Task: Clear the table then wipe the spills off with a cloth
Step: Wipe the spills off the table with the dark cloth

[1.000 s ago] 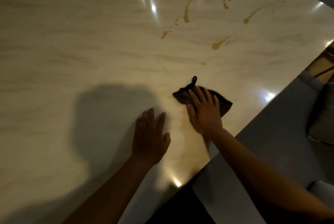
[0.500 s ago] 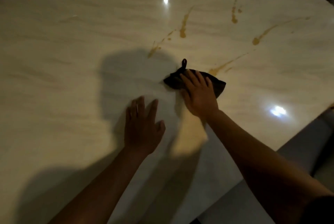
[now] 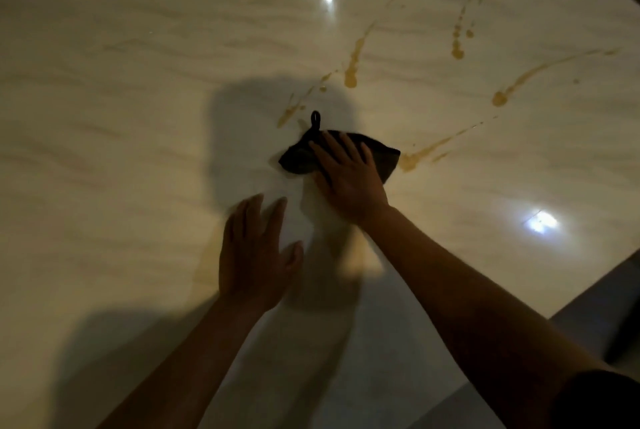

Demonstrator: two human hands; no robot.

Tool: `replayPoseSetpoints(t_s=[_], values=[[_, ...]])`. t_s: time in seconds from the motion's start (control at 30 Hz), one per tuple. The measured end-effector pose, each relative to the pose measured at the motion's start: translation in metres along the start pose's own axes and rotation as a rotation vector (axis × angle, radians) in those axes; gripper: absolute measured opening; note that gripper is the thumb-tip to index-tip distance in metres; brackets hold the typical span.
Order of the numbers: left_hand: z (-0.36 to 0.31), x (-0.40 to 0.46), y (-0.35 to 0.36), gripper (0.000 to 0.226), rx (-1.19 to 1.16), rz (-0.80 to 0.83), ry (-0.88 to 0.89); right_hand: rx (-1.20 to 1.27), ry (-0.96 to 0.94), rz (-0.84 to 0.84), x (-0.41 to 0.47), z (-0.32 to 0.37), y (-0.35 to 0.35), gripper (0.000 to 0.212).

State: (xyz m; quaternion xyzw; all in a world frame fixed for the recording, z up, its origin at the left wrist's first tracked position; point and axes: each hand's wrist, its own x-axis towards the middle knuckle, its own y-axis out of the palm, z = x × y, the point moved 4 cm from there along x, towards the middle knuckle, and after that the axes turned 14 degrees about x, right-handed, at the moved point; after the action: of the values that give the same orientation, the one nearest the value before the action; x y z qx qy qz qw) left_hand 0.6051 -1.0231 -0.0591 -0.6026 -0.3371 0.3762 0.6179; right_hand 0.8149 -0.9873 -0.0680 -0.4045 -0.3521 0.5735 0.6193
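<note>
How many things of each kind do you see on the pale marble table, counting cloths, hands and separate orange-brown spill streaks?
Dark cloth with a hanging loop: 1
Hands, flat and open: 2, left hand, right hand pressing on the cloth
Orange-brown spill streaks: 5
Total: 8

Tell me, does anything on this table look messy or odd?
Yes. Orange-brown spill streaks run across the pale table, beyond and beside the dark cloth pressed flat under the right hand. The left hand rests flat nearby.
</note>
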Motion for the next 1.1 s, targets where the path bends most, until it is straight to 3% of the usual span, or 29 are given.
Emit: replayPoseSetpoints(t_s=[0.07,0.17,0.27,0.37,0.63,0.7,0.83,0.93,1.1], values=[[0.009,0.004,-0.002,0.071,-0.002,-0.014,-0.052,0.026,0.016,-0.019,0.002,0.009,0.005,0.055],[0.031,0.010,-0.004,0.067,-0.018,-0.011,-0.154,-0.001,-0.144,0.032,-0.034,0.036,0.020,0.055],[0.049,0.015,0.000,0.069,-0.019,0.015,-0.121,-0.001,-0.328,0.115,-0.063,0.049,0.032,0.051],[0.053,0.018,0.002,0.066,-0.031,-0.025,-0.120,-0.054,-0.439,0.145,-0.032,0.044,0.030,0.050],[0.063,0.061,0.001,0.069,-0.008,0.012,-0.237,0.026,-0.094,0.022,0.118,0.047,0.015,0.054],[0.067,0.072,0.002,0.066,-0.001,0.044,-0.269,0.019,-0.135,0.019,0.108,0.055,0.021,0.056],[0.075,0.081,0.001,0.064,-0.027,0.026,-0.271,0.001,-0.417,0.143,0.043,0.060,0.032,0.053],[0.077,0.082,0.001,0.066,-0.046,0.029,-0.271,-0.017,-0.546,0.181,0.060,0.046,0.023,0.050],[0.077,0.100,0.001,0.074,0.030,0.052,-0.300,-0.020,-0.273,0.063,0.198,0.024,-0.001,0.058]])
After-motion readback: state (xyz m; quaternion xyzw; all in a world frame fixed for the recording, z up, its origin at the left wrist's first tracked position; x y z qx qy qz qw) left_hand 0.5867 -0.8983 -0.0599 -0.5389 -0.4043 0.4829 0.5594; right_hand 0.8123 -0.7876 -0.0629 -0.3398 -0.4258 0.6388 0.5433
